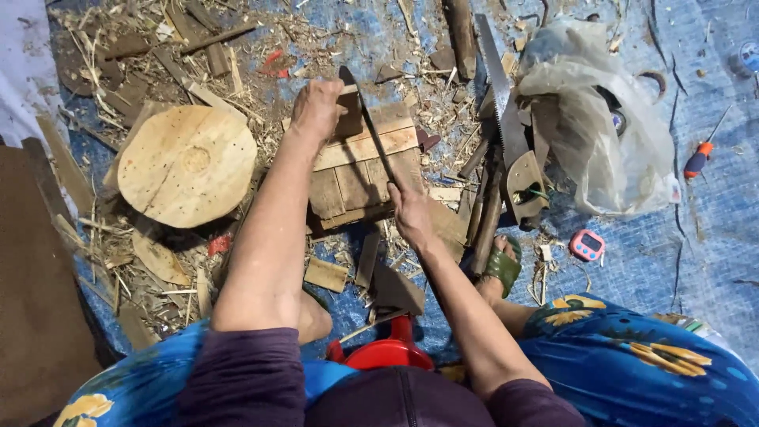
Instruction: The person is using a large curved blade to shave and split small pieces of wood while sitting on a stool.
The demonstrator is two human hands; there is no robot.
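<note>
From the head camera, one long dark-bladed knife [371,130] lies across one square block of nailed brown wooden slats [364,170] on the blue tarpaulin floor [711,237]. The right hand [413,212] grips its handle; the left hand [318,109] clenches over the blade's far end. One round pale wooden disc [187,164] lies left, one handsaw [506,119] right. One clear plastic bag [601,134] holds dark items I cannot identify.

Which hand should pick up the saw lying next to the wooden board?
Probably the right hand. It grips the knife handle on the side of the wooden board nearest the hand saw. The left hand steadies a small wood block at the knife's far end, farther away.
</note>
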